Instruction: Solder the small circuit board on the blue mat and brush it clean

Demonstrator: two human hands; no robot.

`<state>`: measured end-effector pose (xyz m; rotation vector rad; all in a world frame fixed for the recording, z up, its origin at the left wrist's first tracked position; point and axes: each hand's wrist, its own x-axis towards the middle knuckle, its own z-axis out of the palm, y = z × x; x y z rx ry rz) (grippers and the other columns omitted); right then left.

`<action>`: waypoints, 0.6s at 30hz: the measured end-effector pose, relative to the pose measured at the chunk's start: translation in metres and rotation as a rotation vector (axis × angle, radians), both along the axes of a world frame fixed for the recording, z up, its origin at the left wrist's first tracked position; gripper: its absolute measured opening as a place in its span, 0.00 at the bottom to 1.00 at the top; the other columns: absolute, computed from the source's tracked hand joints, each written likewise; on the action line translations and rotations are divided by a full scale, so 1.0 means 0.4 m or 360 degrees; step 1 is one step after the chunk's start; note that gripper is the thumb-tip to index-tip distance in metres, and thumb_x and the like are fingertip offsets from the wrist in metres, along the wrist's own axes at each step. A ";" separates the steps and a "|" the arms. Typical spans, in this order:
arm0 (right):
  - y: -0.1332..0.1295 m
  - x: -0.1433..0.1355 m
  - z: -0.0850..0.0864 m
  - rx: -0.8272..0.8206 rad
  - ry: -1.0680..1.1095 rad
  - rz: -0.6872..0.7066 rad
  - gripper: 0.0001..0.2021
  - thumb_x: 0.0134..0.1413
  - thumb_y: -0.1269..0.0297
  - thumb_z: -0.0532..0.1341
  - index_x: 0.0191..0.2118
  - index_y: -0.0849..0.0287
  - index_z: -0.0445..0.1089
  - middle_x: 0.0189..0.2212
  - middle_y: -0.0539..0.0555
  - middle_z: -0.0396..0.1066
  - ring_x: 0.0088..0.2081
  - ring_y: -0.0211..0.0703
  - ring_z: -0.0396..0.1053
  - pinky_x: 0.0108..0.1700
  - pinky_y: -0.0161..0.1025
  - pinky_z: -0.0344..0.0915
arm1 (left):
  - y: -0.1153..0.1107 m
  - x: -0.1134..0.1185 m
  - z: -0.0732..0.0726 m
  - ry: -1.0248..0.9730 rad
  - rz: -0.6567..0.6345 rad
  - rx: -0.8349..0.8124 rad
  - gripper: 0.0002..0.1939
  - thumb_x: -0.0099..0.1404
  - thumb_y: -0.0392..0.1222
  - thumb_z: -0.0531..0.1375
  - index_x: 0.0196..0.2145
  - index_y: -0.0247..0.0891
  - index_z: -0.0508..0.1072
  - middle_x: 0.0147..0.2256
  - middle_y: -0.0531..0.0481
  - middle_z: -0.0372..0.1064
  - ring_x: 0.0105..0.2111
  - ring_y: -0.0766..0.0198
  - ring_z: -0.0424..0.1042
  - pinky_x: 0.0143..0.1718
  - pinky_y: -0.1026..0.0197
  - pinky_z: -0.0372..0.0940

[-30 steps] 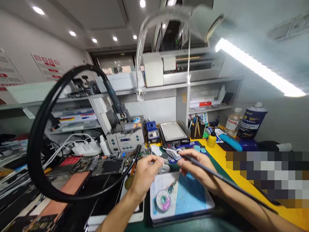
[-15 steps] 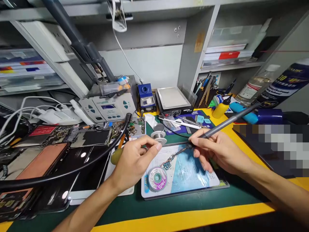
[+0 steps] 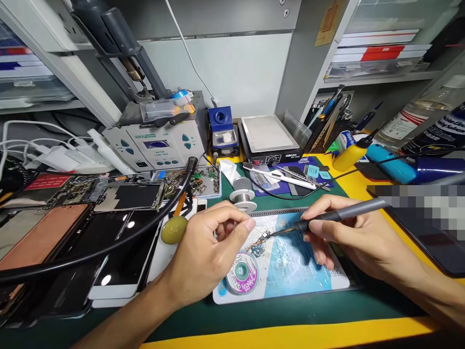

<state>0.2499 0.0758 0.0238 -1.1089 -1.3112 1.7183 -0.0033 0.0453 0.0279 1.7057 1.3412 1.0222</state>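
My right hand [image 3: 348, 232] grips a dark soldering iron [image 3: 341, 212], whose tip meets a small circuit board [image 3: 258, 248] lying on a blue and white pad [image 3: 294, 271]. Left of the board, my left hand [image 3: 214, 247] is closed in a pinch of thumb and forefinger; what it pinches is too small to make out. Just below that hand's fingertips lies a purple-labelled round spool [image 3: 242, 272], partly on the pad's left side. Behind my left hand, a spool of solder wire [image 3: 242, 196] stands on the green mat [image 3: 283, 312].
Phones and screens [image 3: 123, 247] lie at the left, crossed by a thick black hose [image 3: 145, 238]. A grey station [image 3: 156, 145], a blue iron stand [image 3: 221, 128] and a hot plate [image 3: 269, 133] stand behind. A yellow bottle [image 3: 349, 156] is at the right.
The view has moved closer and tilted down. The iron's handle lies at a lower angle, its tip still at the board. My left hand keeps its pinch.
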 end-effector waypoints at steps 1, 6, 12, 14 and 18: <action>0.000 0.001 0.000 0.0014 -0.0011 -0.0003 0.11 0.53 0.58 0.71 0.35 0.59 0.73 0.16 0.53 0.74 0.16 0.40 0.70 0.18 0.32 0.69 | -0.001 0.000 0.000 0.0006 -0.0003 0.0012 0.09 0.68 0.41 0.60 0.30 0.38 0.76 0.29 0.52 0.70 0.29 0.66 0.67 0.30 0.63 0.61; 0.003 0.003 0.002 0.0065 -0.0030 -0.0001 0.09 0.51 0.59 0.72 0.33 0.57 0.76 0.17 0.54 0.75 0.16 0.40 0.70 0.18 0.32 0.68 | -0.005 0.004 0.003 0.0023 -0.0012 0.0043 0.09 0.68 0.40 0.60 0.29 0.39 0.75 0.29 0.53 0.69 0.29 0.67 0.67 0.30 0.64 0.61; 0.001 0.000 0.000 0.0023 -0.0024 -0.0061 0.09 0.51 0.58 0.71 0.32 0.56 0.75 0.18 0.53 0.75 0.15 0.42 0.71 0.16 0.33 0.67 | -0.004 0.005 0.005 0.0029 -0.0009 0.0067 0.09 0.68 0.39 0.60 0.29 0.39 0.75 0.28 0.53 0.69 0.28 0.67 0.66 0.29 0.64 0.61; 0.000 -0.005 -0.001 0.0037 -0.0074 -0.0119 0.10 0.52 0.58 0.71 0.29 0.57 0.73 0.17 0.52 0.74 0.14 0.42 0.70 0.15 0.33 0.66 | -0.004 0.006 0.006 0.0021 0.0006 0.0065 0.08 0.67 0.39 0.60 0.30 0.39 0.75 0.28 0.53 0.70 0.28 0.68 0.66 0.28 0.64 0.61; 0.001 -0.014 -0.002 0.0098 -0.0108 -0.0162 0.10 0.54 0.58 0.70 0.29 0.57 0.73 0.14 0.52 0.73 0.13 0.41 0.68 0.15 0.33 0.66 | -0.005 0.008 0.010 0.0013 0.0033 0.0033 0.08 0.67 0.40 0.60 0.29 0.38 0.76 0.28 0.53 0.70 0.27 0.68 0.66 0.27 0.65 0.61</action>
